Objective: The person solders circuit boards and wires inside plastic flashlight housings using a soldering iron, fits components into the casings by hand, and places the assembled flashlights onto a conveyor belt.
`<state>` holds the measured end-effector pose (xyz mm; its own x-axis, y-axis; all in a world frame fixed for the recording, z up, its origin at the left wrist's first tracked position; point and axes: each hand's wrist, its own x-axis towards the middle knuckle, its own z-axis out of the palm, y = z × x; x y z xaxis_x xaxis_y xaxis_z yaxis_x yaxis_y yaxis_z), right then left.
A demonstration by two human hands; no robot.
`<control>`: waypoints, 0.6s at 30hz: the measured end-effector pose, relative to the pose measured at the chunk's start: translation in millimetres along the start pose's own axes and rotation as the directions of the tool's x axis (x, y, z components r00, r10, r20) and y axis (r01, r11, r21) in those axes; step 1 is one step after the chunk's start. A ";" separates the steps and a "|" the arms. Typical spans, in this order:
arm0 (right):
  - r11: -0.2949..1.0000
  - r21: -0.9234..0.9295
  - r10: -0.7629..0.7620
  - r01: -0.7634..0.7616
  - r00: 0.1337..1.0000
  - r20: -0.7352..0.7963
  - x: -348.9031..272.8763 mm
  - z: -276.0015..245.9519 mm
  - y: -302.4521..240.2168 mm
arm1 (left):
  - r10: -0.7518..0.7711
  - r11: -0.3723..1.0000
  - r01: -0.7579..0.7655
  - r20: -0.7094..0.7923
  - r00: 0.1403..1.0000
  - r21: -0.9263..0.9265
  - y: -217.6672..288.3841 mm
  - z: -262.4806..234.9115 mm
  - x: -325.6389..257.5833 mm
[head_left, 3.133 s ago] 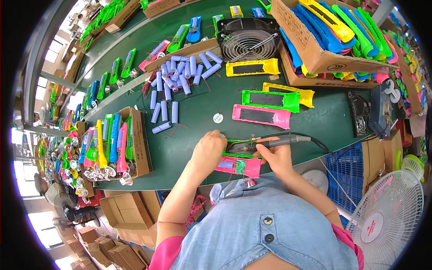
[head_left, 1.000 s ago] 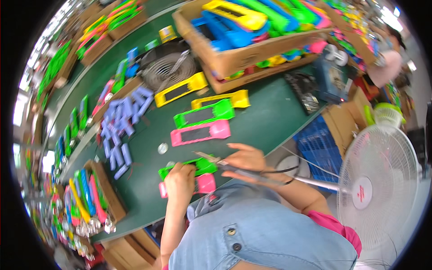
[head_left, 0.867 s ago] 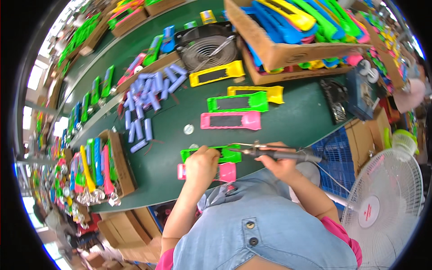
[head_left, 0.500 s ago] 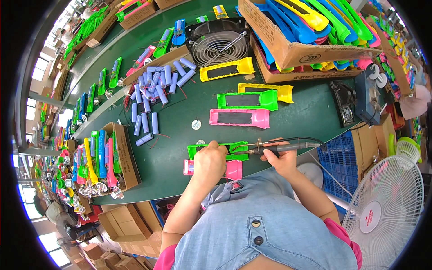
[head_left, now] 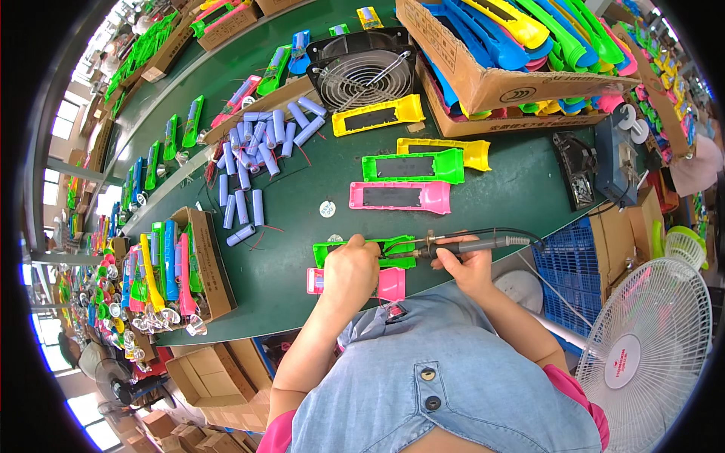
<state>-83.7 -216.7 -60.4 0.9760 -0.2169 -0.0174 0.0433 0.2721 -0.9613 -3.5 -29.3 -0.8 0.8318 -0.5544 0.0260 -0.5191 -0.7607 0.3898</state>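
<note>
as the left hand [head_left: 351, 272] bends over a green shell [head_left: 402, 263], the right hand [head_left: 470, 270] levels a soldering iron [head_left: 477, 245]

left fingers sit narrow, what they pinch hidden; right fingers, spread a second ago, now close around the handle, tip pointing into the green shell. it lies just beyond a pink shell [head_left: 392, 284].
</note>
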 end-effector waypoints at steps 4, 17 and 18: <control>0.999 -0.022 -0.037 0.037 0.999 -0.023 -6.8 6.1 -9.3 | 0.072 0.995 -0.070 -0.021 0.997 0.068 -1.2 2.1 -0.4; 0.771 -0.539 -0.126 0.338 0.912 0.391 -20.8 25.8 -5.1 | 0.006 0.997 -0.005 -0.008 1.000 0.079 2.5 3.5 -1.5; 0.753 -0.513 -0.215 0.411 0.891 0.399 -17.5 28.3 -2.8 | 0.007 0.997 -0.006 -0.014 1.000 0.079 2.9 3.4 -1.5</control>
<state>-94.9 -187.0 -49.6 0.9458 0.1223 0.3007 0.3246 -0.3654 -0.8724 -6.9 -31.9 -2.8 0.8310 -0.5547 0.0413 -0.5376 -0.7818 0.3160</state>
